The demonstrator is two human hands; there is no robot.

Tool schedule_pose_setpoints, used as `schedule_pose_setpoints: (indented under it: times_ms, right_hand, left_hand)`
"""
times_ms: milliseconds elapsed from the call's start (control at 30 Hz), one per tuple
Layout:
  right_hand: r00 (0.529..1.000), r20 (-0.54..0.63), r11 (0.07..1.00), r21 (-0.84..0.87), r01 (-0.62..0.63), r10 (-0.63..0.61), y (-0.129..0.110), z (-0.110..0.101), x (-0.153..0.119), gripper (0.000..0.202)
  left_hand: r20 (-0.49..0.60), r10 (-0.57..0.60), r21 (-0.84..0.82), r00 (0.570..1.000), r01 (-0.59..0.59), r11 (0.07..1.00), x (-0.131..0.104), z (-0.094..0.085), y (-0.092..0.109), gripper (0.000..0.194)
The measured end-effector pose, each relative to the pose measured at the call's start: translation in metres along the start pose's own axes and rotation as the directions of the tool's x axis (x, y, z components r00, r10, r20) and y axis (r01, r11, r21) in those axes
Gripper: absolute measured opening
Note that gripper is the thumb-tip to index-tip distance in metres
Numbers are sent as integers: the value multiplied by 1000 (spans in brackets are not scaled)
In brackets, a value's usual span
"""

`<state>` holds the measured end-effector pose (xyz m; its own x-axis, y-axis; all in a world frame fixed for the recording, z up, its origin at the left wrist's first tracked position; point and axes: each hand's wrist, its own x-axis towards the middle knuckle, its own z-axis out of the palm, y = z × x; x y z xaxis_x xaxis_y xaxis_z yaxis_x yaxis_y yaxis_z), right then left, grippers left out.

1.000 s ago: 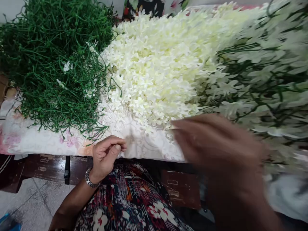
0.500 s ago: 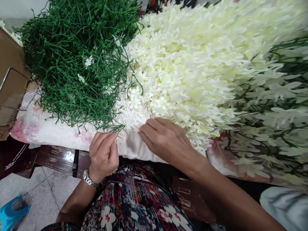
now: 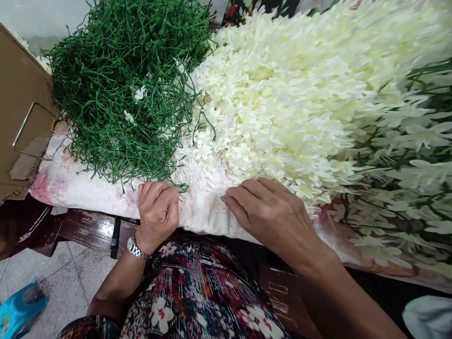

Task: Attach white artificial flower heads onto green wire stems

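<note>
My left hand [image 3: 157, 209], with a metal watch on its wrist, is closed at the lower edge of a heap of green plastic stems [image 3: 130, 89]. Its fingers press together around something I cannot make out; a green stem tip shows beside them. My right hand [image 3: 264, 209] is bent with fingers together over the front edge of a large pile of cream-white artificial flowers [image 3: 282, 113]. What its fingertips hold, if anything, is hidden. Between the hands, small white stamen-like pieces [image 3: 199, 169] lie on the floral cloth [image 3: 92, 188].
A cardboard box [image 3: 24, 108] with a bent metal wire [image 3: 33, 125] stands at the left. White flowers on green stems [image 3: 406, 188] fill the right side. A blue plastic object [image 3: 23, 308] is on the tiled floor. A black strap with a buckle [image 3: 115, 240] hangs below the cloth.
My right hand has moved to the right, farther from my left hand, which stays closed by the green stems. The whole view has shifted slightly.
</note>
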<state>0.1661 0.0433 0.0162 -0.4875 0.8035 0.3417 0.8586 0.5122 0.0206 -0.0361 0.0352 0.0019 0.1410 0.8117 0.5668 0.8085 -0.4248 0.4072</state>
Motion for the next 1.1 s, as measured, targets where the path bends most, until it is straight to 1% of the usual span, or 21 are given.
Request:
schedule_pose_setpoints:
  times_ms: [67, 133, 167, 233, 300, 367, 400, 433, 500, 533, 567, 633, 700, 800, 867, 967, 1000, 1033, 1100]
  right_hand:
    - [999, -33, 998, 69, -9, 11, -2, -3, 1, 20]
    - [997, -75, 968, 249, -6, 25, -8, -8, 4, 12]
    - [995, -89, 932, 362, 1, 33, -12, -10, 5, 9]
    - [996, -79, 829, 559, 15, 35, -22, -13, 7, 11]
    - [998, -59, 773, 634, 15, 29, -31, -12, 7, 9]
    - [999, -14, 764, 644, -22, 40, -34, -10, 2, 11]
    - [999, 13, 776, 629, -42, 43, -33, -9, -2, 11]
    - [998, 37, 792, 608, -59, 47, -31, -8, -6, 11]
    - [997, 42, 830, 553, -72, 58, -24, -7, -13, 10]
    - [997, 31, 853, 516, -75, 69, -19, -6, -16, 10]
    - [996, 18, 881, 465, -85, 87, -14, -6, -17, 10]
    - [993, -5, 935, 337, -113, 122, -7, -5, -15, 10]
    - [991, -19, 966, 224, -127, 135, -2, -3, -9, 13]
    - [995, -20, 984, 148, -96, 100, -3, 2, 2, 15]
    - [998, 2, 990, 124, -68, 69, -4, 7, 7, 18]
    - [998, 43, 995, 90, -53, 49, -6, 13, 10, 19]
    - [998, 47, 995, 79, -52, 48, -6, 14, 10, 20]
    - [998, 47, 996, 72, -52, 49, -6, 15, 10, 20]
    - [998, 37, 997, 62, -48, 46, -6, 15, 8, 21]
  left_hand:
    - [-26, 28, -32, 999, -29, 999, -1, -5, 2, 17]
    - [-12, 84, -21, 996, -84, 996, -1, -9, 8, 19]
    - [9, 121, -9, 993, -121, 993, -1, -10, 11, 19]
    - [64, 190, 10, 980, -191, 982, -1, -12, 18, 18]
    - [122, 241, 29, 963, -246, 969, -1, -14, 22, 15]
    - [205, 295, 53, 933, -311, 949, 0, -15, 23, 13]
    - [261, 327, 63, 908, -354, 933, 0, -15, 22, 12]
    - [320, 360, 68, 876, -400, 914, 1, -15, 21, 12]
    - [427, 426, 60, 798, -495, 867, 4, -14, 16, 11]
    - [462, 450, 54, 764, -531, 846, 6, -13, 14, 12]
    - [485, 467, 52, 740, -557, 829, 8, -12, 12, 12]
    - [510, 476, 58, 716, -581, 812, 10, -10, 10, 13]
    - [529, 459, 74, 713, -578, 813, 12, -7, 7, 14]
    - [547, 421, 81, 724, -546, 834, 9, -4, 4, 14]
    - [534, 396, 79, 748, -510, 857, 6, -4, 3, 16]
    - [464, 376, 68, 802, -455, 888, 1, -3, 6, 20]
    - [447, 378, 55, 811, -447, 893, 0, -2, 8, 21]
    - [441, 380, 42, 813, -442, 896, 0, -2, 10, 21]
    - [474, 384, 19, 792, -446, 895, 0, 1, 15, 18]
